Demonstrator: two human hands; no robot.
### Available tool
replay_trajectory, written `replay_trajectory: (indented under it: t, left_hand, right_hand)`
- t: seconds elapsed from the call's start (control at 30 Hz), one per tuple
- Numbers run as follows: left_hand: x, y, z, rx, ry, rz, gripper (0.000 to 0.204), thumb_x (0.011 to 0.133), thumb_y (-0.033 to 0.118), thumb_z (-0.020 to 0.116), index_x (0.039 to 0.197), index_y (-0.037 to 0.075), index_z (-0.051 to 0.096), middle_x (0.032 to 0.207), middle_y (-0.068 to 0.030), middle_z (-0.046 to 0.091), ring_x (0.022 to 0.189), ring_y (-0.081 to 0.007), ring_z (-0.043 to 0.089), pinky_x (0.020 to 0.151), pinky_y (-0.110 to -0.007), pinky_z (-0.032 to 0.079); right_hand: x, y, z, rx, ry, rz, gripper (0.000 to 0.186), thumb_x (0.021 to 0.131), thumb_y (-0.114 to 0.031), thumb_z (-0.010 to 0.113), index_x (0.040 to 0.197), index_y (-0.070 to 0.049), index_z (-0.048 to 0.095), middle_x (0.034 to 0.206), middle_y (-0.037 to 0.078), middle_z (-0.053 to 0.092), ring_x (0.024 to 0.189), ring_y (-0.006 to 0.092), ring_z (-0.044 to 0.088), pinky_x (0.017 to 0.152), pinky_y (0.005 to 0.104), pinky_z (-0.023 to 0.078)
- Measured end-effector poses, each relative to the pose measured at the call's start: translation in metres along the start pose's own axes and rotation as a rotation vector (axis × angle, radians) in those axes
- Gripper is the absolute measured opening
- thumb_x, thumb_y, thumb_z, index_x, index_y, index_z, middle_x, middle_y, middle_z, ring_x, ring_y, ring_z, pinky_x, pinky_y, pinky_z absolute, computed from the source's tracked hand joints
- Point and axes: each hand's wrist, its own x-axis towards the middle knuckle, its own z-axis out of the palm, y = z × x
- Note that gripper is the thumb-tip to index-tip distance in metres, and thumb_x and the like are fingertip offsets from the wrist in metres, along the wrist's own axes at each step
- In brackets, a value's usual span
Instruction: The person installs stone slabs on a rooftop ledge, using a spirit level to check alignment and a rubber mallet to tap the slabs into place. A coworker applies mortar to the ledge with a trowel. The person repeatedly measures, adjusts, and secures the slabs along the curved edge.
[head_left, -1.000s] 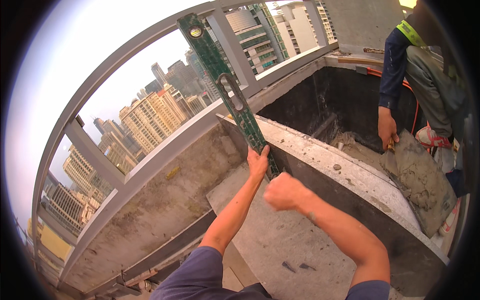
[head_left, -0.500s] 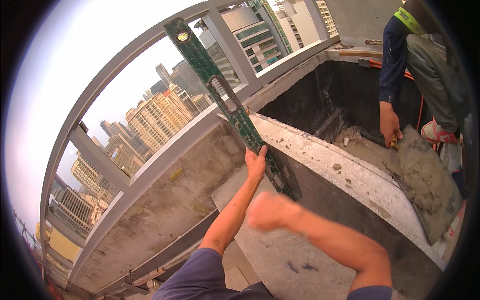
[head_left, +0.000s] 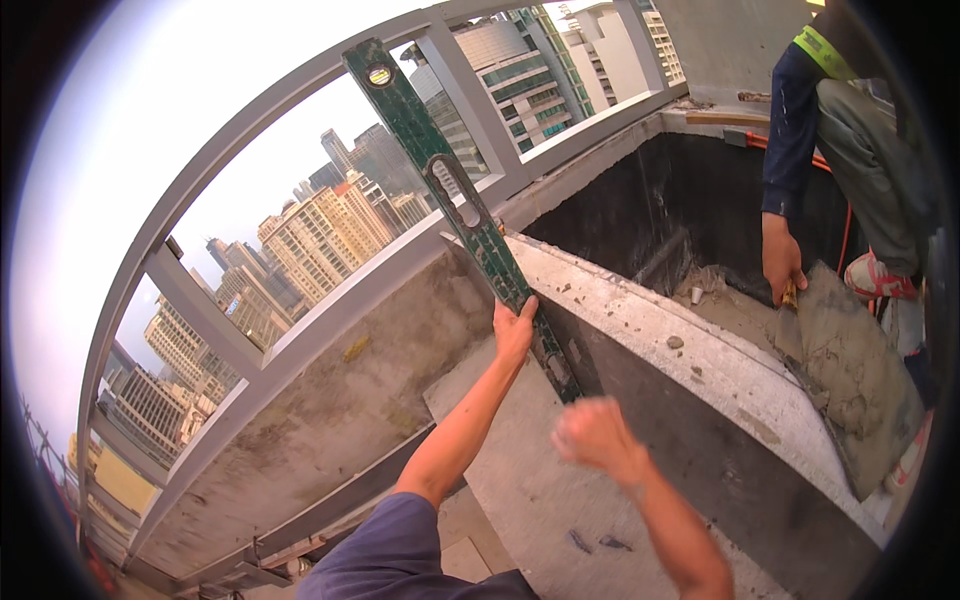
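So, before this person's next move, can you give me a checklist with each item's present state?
1. Left hand gripping the green spirit level: ok, fingers wrapped around it.
2. Right hand clear of the level: cannot tell; it is blurred near the lower end.
3. Bubble centred in the round vial: cannot tell, too small.
4. Level flush against the dark wall face: cannot tell; it stands alongside, contact unclear.
5. Pale ledge free of debris: not ok, lumps lie on it.
6. Co-worker's hand away from the level: ok, beyond the ledge.

left hand (head_left: 514, 330) gripping level (head_left: 492, 248), right hand (head_left: 597, 435) balled
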Motion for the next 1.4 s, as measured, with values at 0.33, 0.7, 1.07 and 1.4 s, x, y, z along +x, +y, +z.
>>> replay_trajectory:
  t: [0.33, 0.7, 1.07, 1.4]
  left_hand:
    - [-0.001, -0.007, 0.001, -0.033, 0.036, -0.014, 0.048, 0.103, 0.012, 0.076, 0.145, 0.0, 0.056, 0.135, -0.0087, 0.072, 0.123, -0.0197, 0.066, 0.109, -0.036, 0.051]
    - [0.0, -0.012, -0.004, -0.079, -0.025, -0.001, 0.046, 0.104, 0.011, 0.075, 0.145, 0.001, 0.056, 0.136, -0.0069, 0.071, 0.125, -0.0191, 0.065, 0.11, -0.036, 0.05]
    - [0.002, -0.014, -0.004, -0.053, -0.024, 0.026, 0.047, 0.104, 0.011, 0.075, 0.146, 0.001, 0.056, 0.138, -0.0075, 0.07, 0.125, -0.0187, 0.065, 0.111, -0.036, 0.05]
    - [-0.005, 0.001, 0.005, 0.068, 0.09, 0.076, 0.046, 0.1, 0.013, 0.077, 0.14, -0.001, 0.061, 0.13, -0.0113, 0.074, 0.121, -0.0217, 0.067, 0.107, -0.036, 0.05]
  right_hand:
    - [-0.386, -0.053, 0.056, -0.089, -0.102, 1.301, 0.042, 0.103, -0.05, 0.066, 0.107, -0.012, 0.085, 0.106, 0.018, 0.08, 0.093, 0.0382, 0.077, 0.084, 0.0482, 0.06]
    - [-0.555, -0.196, 0.007, -0.777, -0.616, 1.365, 0.053, 0.099, -0.041, 0.072, 0.133, -0.001, 0.068, 0.142, 0.025, 0.062, 0.126, 0.0413, 0.06, 0.103, 0.0623, 0.05]
    - [-0.513, -0.196, -0.049, -0.367, -0.027, 1.923, 0.069, 0.102, -0.053, 0.068, 0.135, 0.007, 0.066, 0.137, 0.026, 0.067, 0.118, 0.0445, 0.067, 0.1, 0.0555, 0.056]
    - [-0.553, -0.293, -0.043, -0.749, 0.112, 2.027, 0.072, 0.097, -0.051, 0.071, 0.139, 0.007, 0.066, 0.136, 0.029, 0.069, 0.119, 0.0463, 0.069, 0.101, 0.0537, 0.057]
